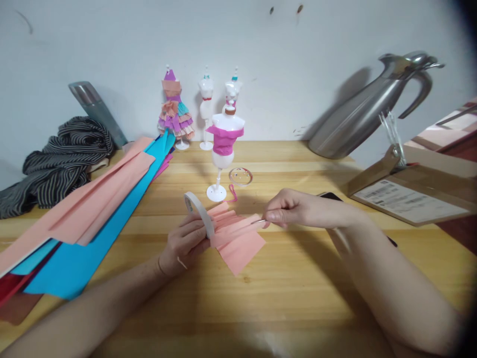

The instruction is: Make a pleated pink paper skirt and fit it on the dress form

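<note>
My left hand (190,241) is closed on a pleated strip of peach crepe paper (240,251). A roll of clear tape (204,215) stands upright at its fingers, against the paper's left end. Pinched in my right hand (285,209) is a slim metal tool that looks like tweezers (259,222); its tip touches a fold at the paper's right side. Just behind the paper stands a white mini mannequin (222,159) with a magenta paper wrap (223,141) around its chest. A pink loop (233,193) and a clear round dish (240,176) with tiny bits lie beside its base.
At the back are a mannequin in a ruffled paper dress (175,112) and two white ones (206,107). Crepe sheets (100,199), striped cloth (70,154) and a bottle (99,112) lie left. A steel jug (365,109), cardboard box (413,194) and dark phone (330,197) are right.
</note>
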`<state>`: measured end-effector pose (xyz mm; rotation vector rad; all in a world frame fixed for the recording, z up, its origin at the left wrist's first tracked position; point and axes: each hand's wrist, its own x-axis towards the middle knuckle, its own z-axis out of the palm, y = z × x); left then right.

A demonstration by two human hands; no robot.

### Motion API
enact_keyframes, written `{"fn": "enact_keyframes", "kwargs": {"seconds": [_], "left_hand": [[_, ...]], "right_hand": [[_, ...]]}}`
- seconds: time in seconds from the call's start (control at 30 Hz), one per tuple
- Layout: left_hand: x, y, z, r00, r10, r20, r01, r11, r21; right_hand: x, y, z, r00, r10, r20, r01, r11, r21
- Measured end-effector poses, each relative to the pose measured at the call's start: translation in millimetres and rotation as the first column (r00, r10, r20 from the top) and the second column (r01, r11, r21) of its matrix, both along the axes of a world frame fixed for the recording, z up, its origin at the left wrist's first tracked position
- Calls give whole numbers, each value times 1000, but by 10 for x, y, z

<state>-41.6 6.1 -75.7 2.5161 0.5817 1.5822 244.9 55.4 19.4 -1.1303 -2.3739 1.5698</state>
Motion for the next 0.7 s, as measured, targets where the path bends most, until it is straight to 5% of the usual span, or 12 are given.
{"fn": "enact_keyframes", "kwargs": {"seconds": [0.7], "left_hand": [[15,-15,37,998,-33,-49,37,997,74]], "right_hand": [[-55,-63,75,996,78,30,-78,997,-11]]}}
